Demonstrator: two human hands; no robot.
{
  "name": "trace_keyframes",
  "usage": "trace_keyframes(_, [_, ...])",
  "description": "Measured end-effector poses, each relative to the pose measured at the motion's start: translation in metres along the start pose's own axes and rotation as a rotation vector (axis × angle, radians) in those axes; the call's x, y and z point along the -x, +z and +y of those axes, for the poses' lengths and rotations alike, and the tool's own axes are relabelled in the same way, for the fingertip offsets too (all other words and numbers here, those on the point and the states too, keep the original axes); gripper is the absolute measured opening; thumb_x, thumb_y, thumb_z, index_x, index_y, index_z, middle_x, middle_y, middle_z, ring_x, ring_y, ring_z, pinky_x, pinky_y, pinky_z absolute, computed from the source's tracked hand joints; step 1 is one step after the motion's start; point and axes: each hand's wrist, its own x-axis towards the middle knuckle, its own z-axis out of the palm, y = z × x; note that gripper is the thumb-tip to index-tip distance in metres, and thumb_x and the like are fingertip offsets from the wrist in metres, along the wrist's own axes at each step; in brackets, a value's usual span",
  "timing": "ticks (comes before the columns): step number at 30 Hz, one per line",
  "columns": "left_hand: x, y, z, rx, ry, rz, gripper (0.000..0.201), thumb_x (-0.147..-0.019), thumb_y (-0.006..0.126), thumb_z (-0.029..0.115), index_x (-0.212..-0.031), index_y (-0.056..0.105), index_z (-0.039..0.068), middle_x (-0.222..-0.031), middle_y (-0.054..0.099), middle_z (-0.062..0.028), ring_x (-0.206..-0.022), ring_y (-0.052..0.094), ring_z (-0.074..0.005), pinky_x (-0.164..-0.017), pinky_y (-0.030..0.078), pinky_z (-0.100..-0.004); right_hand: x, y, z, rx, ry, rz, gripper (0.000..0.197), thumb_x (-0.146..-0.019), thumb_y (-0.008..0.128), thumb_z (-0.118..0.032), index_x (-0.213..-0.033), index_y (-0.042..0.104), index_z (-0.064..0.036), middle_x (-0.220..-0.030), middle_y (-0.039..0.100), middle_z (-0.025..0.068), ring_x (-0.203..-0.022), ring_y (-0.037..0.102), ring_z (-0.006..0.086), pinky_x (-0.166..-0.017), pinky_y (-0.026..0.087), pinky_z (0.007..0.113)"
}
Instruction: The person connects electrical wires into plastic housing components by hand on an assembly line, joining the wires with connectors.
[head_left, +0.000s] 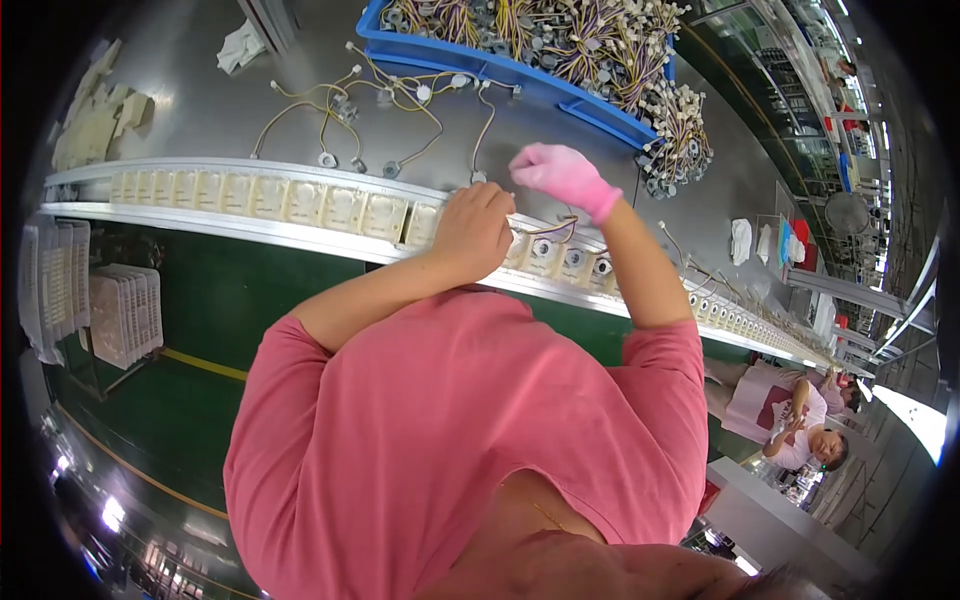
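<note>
A long metal rail point(230, 221) carries a row of cream plastic housings point(251, 197) in front of me. My bare left hand point(473, 232) rests over the row, its fingers curled together at the far edge; what lies under them is hidden. Just beyond its fingertips, a small wired part point(480, 178) lies on the bench. My right hand point(563, 178), in a pink glove, is raised past the rail with its fingers closed; anything in them is too small to make out. Between my hands and to the right, housings hold round grey parts point(572, 259).
A blue bin point(500, 68) heaped with wired parts stands at the back, with more piled beside it point(680, 150). Loose wired parts point(345, 108) lie on the metal bench. White racks point(125, 315) stand at left. Another person point(780, 410) is at the right.
</note>
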Motion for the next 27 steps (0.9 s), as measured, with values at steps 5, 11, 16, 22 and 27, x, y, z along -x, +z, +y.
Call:
trace_keyframes(5, [0.002,-0.004,-0.002,0.194,0.104,0.204,0.024,-0.070,0.051,-0.002,-0.093,0.050,0.001,-0.094,0.051,-0.0151,-0.089,0.049,-0.0332,-0.078,0.040,-0.0417,-0.070,0.035,-0.010,0.383,0.236,-0.260,0.050,-0.073,0.054,-0.050,-0.090,0.067,-0.0047,-0.094,0.065,0.0177,-0.090,0.062,0.0303,-0.081,0.047,0.036])
trace_keyframes(11, [-0.001,-0.009,-0.005,0.340,0.018,0.156,0.033,-0.068,0.053,-0.003,-0.101,0.051,0.003,-0.099,0.052,-0.0142,-0.097,0.050,-0.0336,-0.083,0.041,-0.0394,-0.096,0.041,0.014,0.157,0.144,0.014,0.032,-0.078,0.056,-0.030,-0.086,0.067,-0.0006,-0.083,0.067,0.0145,-0.076,0.065,0.0262,-0.072,0.051,0.035])
trace_keyframes(16, [-0.048,-0.037,-0.026,0.155,-0.015,0.362,0.040,-0.069,0.061,0.003,-0.107,0.048,0.004,-0.101,0.055,-0.0134,-0.098,0.052,-0.0309,-0.085,0.041,-0.0375,-0.025,-0.026,-0.054,-0.746,-0.191,-0.060,0.021,-0.087,0.055,-0.021,-0.086,0.064,-0.0026,-0.074,0.061,0.0005,-0.063,0.054,0.0051,-0.058,0.044,0.020])
trace_keyframes(22, [-0.061,-0.049,-0.010,0.915,-0.537,-0.393,0.032,-0.082,0.062,0.016,-0.109,0.049,0.005,-0.095,0.061,-0.0117,-0.091,0.059,-0.0181,-0.075,0.048,-0.0326,0.017,-0.030,-0.073,-0.647,-0.176,0.111,0.028,-0.085,0.057,-0.026,-0.097,0.063,-0.0005,-0.079,0.060,0.0021,-0.068,0.054,0.0060,-0.061,0.045,0.020])
trace_keyframes(27, [-0.044,-0.029,-0.013,1.126,-0.672,-0.143,0.054,-0.089,0.055,0.035,-0.133,0.038,0.008,-0.105,0.059,-0.0116,-0.096,0.058,-0.0194,-0.082,0.046,-0.0321,0.038,0.032,-0.052,-0.105,-0.075,0.738,0.032,-0.088,0.053,-0.031,-0.106,0.061,-0.0062,-0.084,0.065,0.0083,-0.069,0.062,0.0135,-0.065,0.049,0.025])
